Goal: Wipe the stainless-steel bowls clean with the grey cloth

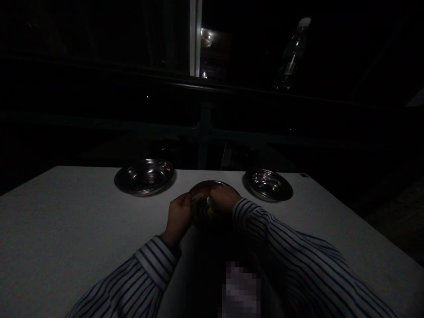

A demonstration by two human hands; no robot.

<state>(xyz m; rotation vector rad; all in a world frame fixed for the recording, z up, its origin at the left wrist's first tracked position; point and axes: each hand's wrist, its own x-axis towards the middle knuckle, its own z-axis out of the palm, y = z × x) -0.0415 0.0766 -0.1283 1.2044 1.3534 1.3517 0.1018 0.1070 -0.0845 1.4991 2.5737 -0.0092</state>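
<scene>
In the dim head view, a round metal bowl (214, 182) stands on the table before me. My left hand (179, 215) has its fingers closed on the bowl's left rim. My right hand (225, 198) reaches over the right side into the bowl, fingers curled downward. A small white piece (209, 201) shows by its fingertips; whether they grip it is too dark to make out. Just below lies something small and yellow (210, 212). My right hand and the shadow hide much of the bowl's inside.
On the white table (82, 229), a wide metal bowl (145, 192) with something small and red inside stands back left. Another metal bowl (269, 196) stands back right, holding small things I cannot make out. Beyond the table, a clear bottle (291, 59) stands in the dark.
</scene>
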